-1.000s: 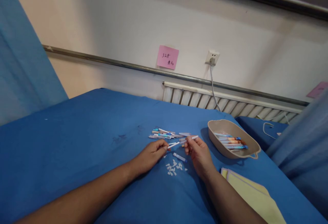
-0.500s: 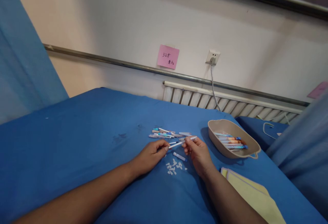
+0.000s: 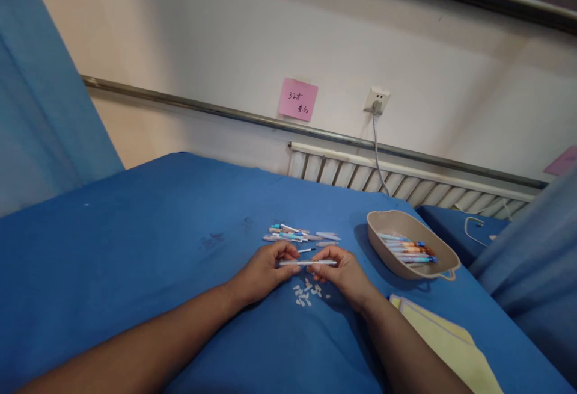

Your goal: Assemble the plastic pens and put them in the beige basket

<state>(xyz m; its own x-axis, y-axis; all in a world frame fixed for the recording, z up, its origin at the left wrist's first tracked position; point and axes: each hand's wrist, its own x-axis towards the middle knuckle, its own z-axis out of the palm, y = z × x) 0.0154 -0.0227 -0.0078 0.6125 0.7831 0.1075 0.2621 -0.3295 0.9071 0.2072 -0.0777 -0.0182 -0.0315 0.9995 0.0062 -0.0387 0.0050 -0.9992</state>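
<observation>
My left hand (image 3: 265, 271) and my right hand (image 3: 341, 273) are both closed in a pinch on one thin white pen (image 3: 306, 263), held level between them just above the blue cloth (image 3: 148, 249). Under the pen lies a scatter of small white caps (image 3: 306, 293). A loose pile of pens (image 3: 293, 234) lies just beyond my hands. To the right stands a beige oval tray (image 3: 444, 257) with several pens inside.
A yellow cloth (image 3: 444, 340) lies at the front right by my right forearm. Behind the table run a radiator (image 3: 406, 180) and a wall rail, with a pink note (image 3: 297, 98) and a socket with cable (image 3: 377, 100). Blue curtains hang left and right.
My hands have drawn together: the refill and barrel, held slanted and apart, now form one level pen between both hands. The barrel lying by the caps is no longer seen.
</observation>
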